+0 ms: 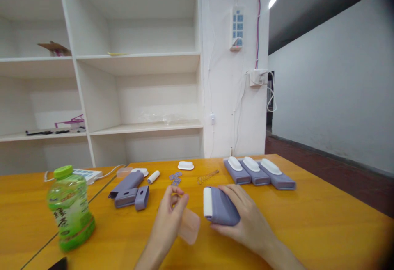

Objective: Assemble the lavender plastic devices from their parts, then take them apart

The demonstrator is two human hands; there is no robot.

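My right hand (246,216) is wrapped round a purple plastic case (223,207), holding it tilted above the table. A white rounded piece (208,202) sits along the case's left end. My left hand (172,212) is closed, its thumb and fingertips drawn together in a pinch; whatever is between them is too small or hidden to name. Just beside that palm shows a translucent pinkish plastic cover (190,225), partly behind the hand; I cannot tell whether it is held or lies on the table. Beyond the hands lie a coil spring (208,177) and several small purple plates (175,178).
Three purple cases with white tops (250,169) stand at the back right. Loose purple parts (127,194), a white roller (153,177) and a white oval cap (185,165) lie left and centre. A green bottle (71,208) and power strip (88,175) are far left.
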